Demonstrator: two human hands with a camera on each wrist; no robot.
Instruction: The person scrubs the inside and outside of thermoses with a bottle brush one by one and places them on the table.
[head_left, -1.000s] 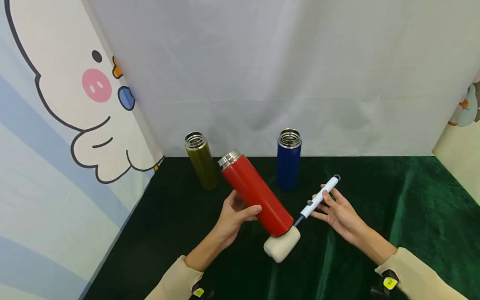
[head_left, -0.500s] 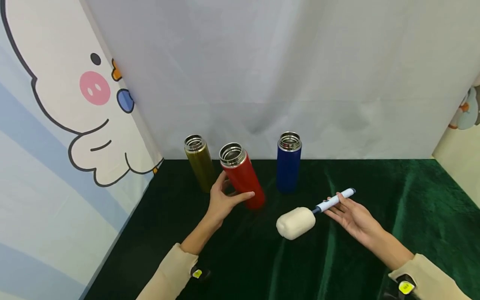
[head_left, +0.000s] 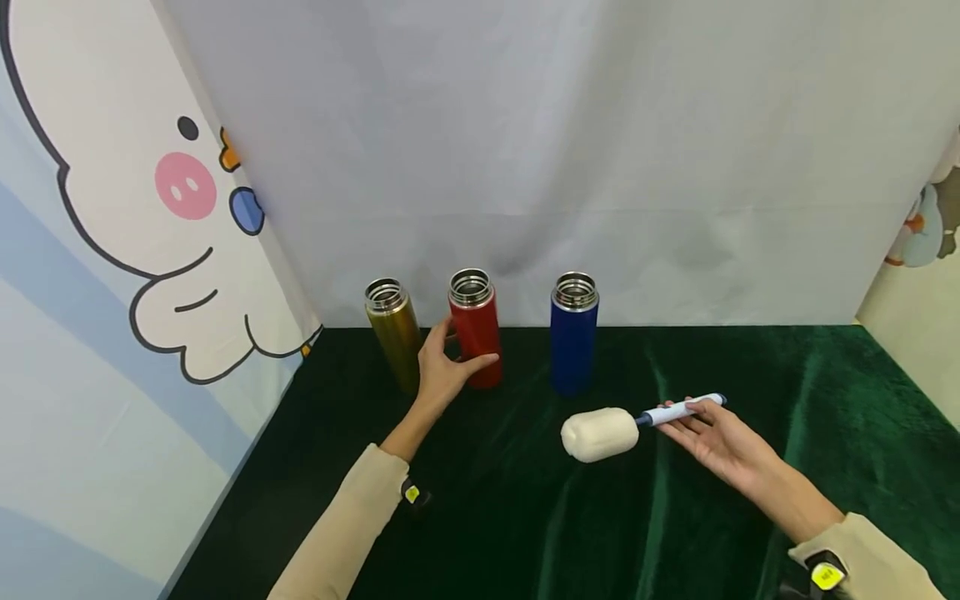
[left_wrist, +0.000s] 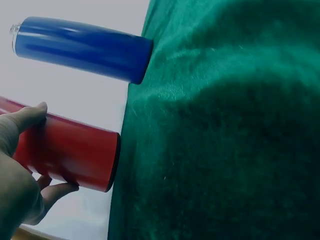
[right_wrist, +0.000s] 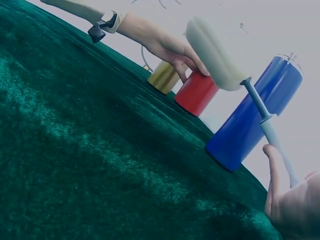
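Note:
Upright between two other bottles at the back of the table is a red bottle [head_left: 477, 333], its steel mouth uncovered. My left hand [head_left: 440, 371] grips it from the left, thumb across the front; in the left wrist view the thumb and fingers [left_wrist: 55, 192] lie on either side of it. My right hand [head_left: 723, 442] holds a bottle brush [head_left: 600, 433] by its white handle, above the cloth. The brush's cream sponge head points left. In the right wrist view the sponge head [right_wrist: 215, 57] overlaps the blue bottle's surroundings, and the handle runs down to my thumb.
An olive-gold bottle [head_left: 395, 333] stands just left of my left hand, lidless. A blue bottle [head_left: 574, 337], also lidless, stands right of the red one. Dark green velvet cloth [head_left: 495, 517] covers the table, with a pale curtain [head_left: 637, 125] behind.
My left hand has carried the red bottle away from me and turned it from tilted to upright between the other two. My right hand has drawn the brush away to the right and levelled it.

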